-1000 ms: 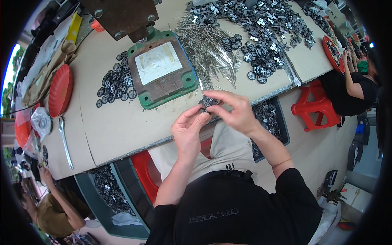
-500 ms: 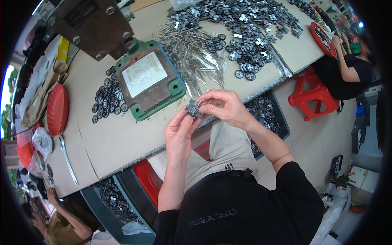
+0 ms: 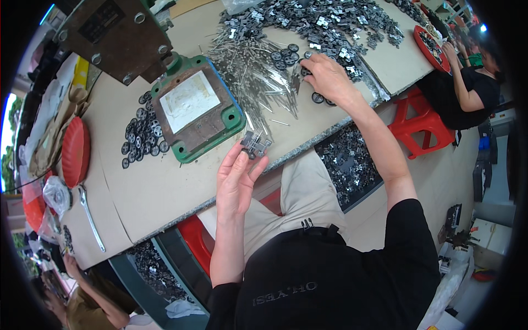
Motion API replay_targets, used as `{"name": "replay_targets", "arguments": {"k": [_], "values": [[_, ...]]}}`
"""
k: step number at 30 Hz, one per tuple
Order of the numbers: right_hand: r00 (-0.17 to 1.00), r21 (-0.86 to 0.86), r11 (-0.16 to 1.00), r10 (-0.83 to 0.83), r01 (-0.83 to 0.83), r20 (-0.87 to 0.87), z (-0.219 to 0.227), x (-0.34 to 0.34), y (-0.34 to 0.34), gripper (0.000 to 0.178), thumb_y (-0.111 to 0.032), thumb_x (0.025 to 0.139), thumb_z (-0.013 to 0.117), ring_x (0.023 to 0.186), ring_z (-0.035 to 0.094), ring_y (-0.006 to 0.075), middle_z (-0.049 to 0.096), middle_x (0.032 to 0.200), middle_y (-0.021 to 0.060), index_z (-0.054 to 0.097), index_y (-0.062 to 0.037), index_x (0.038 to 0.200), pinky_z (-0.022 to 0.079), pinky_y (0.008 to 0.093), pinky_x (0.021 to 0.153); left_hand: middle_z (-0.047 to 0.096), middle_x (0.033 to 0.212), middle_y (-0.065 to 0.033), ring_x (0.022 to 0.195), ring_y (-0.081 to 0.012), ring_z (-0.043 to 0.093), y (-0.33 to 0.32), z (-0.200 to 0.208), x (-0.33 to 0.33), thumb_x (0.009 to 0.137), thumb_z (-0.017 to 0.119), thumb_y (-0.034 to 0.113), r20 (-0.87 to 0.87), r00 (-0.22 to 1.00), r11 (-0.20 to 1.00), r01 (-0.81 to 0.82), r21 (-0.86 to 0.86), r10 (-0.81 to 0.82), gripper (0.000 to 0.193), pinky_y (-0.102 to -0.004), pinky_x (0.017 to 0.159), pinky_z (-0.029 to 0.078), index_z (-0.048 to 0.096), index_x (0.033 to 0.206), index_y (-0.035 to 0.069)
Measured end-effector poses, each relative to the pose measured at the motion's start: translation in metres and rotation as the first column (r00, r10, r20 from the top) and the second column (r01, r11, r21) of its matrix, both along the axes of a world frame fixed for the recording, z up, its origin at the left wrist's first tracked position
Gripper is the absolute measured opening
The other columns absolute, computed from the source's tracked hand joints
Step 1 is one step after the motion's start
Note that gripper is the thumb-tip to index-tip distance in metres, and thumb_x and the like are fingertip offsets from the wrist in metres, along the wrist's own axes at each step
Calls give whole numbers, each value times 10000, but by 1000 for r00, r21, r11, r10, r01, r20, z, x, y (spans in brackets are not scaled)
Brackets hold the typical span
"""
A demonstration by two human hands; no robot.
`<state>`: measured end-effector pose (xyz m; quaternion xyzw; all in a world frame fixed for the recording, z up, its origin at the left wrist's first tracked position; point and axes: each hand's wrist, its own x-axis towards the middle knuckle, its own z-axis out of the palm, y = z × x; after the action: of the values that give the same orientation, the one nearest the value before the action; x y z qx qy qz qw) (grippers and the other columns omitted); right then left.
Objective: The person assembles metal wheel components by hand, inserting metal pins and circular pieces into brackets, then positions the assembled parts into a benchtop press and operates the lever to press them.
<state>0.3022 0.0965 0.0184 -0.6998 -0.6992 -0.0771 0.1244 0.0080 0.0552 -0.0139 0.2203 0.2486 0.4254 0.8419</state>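
My left hand (image 3: pixel 237 179) pinches a small dark grey plastic chassis (image 3: pixel 255 144) between thumb and fingers, above the table's front edge. A thin metal rod and a dark wheel appear to be on it; finer detail is too small to tell. My right hand (image 3: pixel 331 80) reaches down into the loose black wheels (image 3: pixel 317 98), its fingertips closed around a dark wheel (image 3: pixel 304 71) that they partly hide. Beside it lie more black wheels (image 3: pixel 284 56) and a heap of thin metal rods (image 3: pixel 258 80).
A green press (image 3: pixel 192 104) stands at left, with black wheels (image 3: pixel 144 132) beside it. Grey plastic parts (image 3: pixel 313 22) heap at the back. A wrench (image 3: pixel 91 217) and red dish (image 3: pixel 76 149) lie far left. Dark bins flank my legs. Other people sit at both sides, near a red stool (image 3: pixel 421 126).
My right hand has left the chassis and moved right and away from me to the wheels. My left hand still holds the chassis, slightly further left.
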Motion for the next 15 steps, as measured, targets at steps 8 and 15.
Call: {"name": "replay_targets", "arguments": {"k": [8,15], "values": [[107,-24,875,32,-483,-994,25,-61,-47,353,-7,806,603,930,510,82,567,1075,43,575,-26,1157,434,243,821,578,1123,-157,1015,-289,589,-2,6,5,904,528,114,-7,1000,998,11,65,-11,323,-381,875,521,491,1210,16],[97,7,835,72,-551,-993,19,-74,-53,368,-69,797,639,853,490,88,551,1004,37,584,-14,1157,414,220,755,594,1089,-137,974,-199,601,-4,9,3,903,518,65,-10,998,995,60,76,-59,306,-360,846,537,488,1193,-27]]}}
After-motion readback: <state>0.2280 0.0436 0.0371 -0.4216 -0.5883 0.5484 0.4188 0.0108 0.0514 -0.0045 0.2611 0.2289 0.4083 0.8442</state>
